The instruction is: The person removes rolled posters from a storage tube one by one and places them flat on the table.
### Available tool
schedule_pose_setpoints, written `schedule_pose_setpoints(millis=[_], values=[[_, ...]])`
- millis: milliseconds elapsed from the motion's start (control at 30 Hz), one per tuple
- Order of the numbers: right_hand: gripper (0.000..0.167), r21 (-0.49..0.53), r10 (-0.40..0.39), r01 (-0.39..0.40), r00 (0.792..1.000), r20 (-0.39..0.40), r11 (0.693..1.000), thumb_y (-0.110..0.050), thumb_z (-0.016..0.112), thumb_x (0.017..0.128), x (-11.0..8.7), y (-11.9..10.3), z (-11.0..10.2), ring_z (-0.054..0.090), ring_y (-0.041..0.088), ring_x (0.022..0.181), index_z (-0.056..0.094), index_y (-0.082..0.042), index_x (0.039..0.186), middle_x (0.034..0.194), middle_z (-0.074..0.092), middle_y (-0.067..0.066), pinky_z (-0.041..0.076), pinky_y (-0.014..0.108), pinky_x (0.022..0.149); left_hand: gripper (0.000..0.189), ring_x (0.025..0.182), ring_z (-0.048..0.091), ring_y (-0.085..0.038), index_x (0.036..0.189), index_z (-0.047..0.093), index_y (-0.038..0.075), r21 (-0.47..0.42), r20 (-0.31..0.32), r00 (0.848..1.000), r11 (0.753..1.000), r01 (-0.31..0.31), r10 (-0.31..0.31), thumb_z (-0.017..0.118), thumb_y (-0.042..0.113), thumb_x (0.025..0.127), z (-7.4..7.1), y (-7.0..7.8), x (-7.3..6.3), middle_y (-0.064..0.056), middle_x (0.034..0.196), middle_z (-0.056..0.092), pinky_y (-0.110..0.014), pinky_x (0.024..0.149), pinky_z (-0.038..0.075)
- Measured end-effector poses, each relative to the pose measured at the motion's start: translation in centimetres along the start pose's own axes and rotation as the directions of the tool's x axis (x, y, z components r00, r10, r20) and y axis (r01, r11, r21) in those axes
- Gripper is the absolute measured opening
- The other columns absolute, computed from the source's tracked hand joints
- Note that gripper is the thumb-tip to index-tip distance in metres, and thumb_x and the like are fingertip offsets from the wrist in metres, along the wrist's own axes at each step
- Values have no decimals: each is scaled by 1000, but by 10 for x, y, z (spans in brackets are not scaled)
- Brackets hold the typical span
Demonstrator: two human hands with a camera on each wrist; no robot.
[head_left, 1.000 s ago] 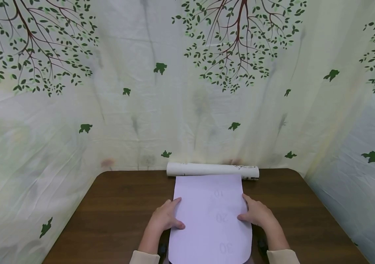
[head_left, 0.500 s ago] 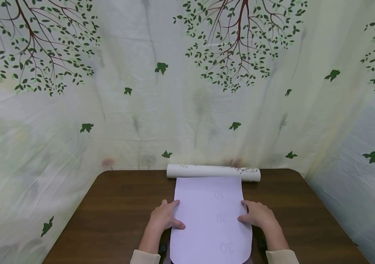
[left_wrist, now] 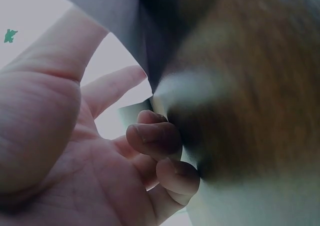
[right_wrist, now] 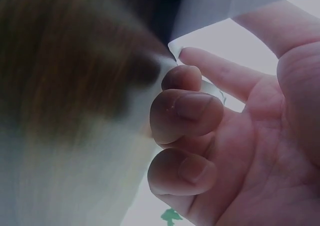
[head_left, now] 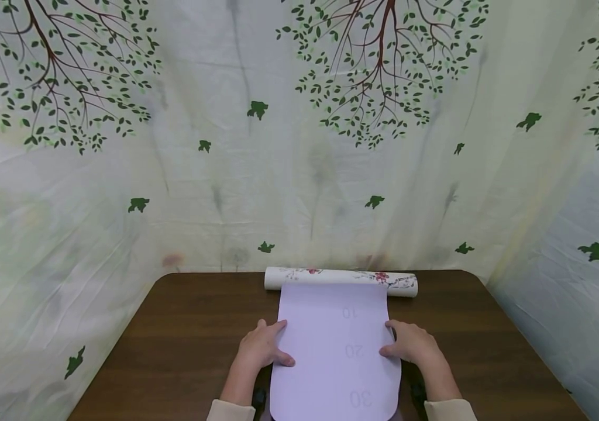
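Observation:
A roll of wallpaper point(head_left: 338, 276) lies across the far end of the table, its white outer face printed with red blossoms and dark twigs. From it a pale backing sheet point(head_left: 326, 362) runs toward me, with faint mirrored numbers 10, 20 and 30. My left hand point(head_left: 261, 346) grips the sheet's left edge, thumb on top and index finger at the border. On the right edge my right hand point(head_left: 414, 344) holds it likewise. Both wrist views show the other fingers point(left_wrist: 155, 138) curled below the sheet point(right_wrist: 220, 8), close to the tabletop.
The brown wooden table point(head_left: 183, 327) has rounded far corners. Behind it and at both sides hangs a pale curtain point(head_left: 289, 175) with printed trees and green birds. Dark wrist gear point(head_left: 260, 399) shows near the cuffs.
The roll has turned and come slightly nearer to me, bringing its flower print into view. My right index finger has slid a little nearer along the edge; the left hand is almost still.

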State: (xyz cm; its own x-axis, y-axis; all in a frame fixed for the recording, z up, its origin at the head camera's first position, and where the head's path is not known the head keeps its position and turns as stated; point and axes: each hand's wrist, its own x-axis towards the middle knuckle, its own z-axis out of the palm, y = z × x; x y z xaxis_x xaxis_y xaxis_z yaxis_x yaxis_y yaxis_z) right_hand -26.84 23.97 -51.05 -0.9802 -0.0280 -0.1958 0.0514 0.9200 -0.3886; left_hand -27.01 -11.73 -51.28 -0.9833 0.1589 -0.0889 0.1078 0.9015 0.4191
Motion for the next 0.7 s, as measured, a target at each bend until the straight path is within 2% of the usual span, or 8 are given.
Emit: schedule_pose_setpoints(millis=[233, 467, 700], values=[[73, 2, 6, -6, 1000, 4, 1000, -38, 89, 83, 0, -1, -1, 64, 48, 123, 63, -5, 143, 138, 67, 26, 47, 72, 103, 92, 98, 66, -42, 145, 65, 14, -12, 10, 1000, 1000, 11, -10, 102, 36, 64, -1, 1, 0, -26, 123, 59, -63, 92, 53], [73, 14, 4, -4, 1000, 1, 1000, -39, 89, 83, 0, -1, 1, 65, 46, 120, 64, -5, 142, 137, 68, 26, 47, 72, 103, 91, 103, 66, -43, 145, 65, 14, -48, 30, 999, 999, 25, -23, 102, 36, 65, -3, -1, -2, -26, 126, 59, -66, 96, 51], [71, 45, 2, -1, 1000, -15, 999, -37, 87, 86, 0, -2, -2, 64, 46, 124, 62, -8, 145, 142, 66, 25, 47, 71, 104, 88, 101, 65, -39, 147, 64, 14, -98, 32, 999, 995, 2, 1, 100, 35, 69, -10, -1, -4, -24, 123, 60, -63, 94, 53]])
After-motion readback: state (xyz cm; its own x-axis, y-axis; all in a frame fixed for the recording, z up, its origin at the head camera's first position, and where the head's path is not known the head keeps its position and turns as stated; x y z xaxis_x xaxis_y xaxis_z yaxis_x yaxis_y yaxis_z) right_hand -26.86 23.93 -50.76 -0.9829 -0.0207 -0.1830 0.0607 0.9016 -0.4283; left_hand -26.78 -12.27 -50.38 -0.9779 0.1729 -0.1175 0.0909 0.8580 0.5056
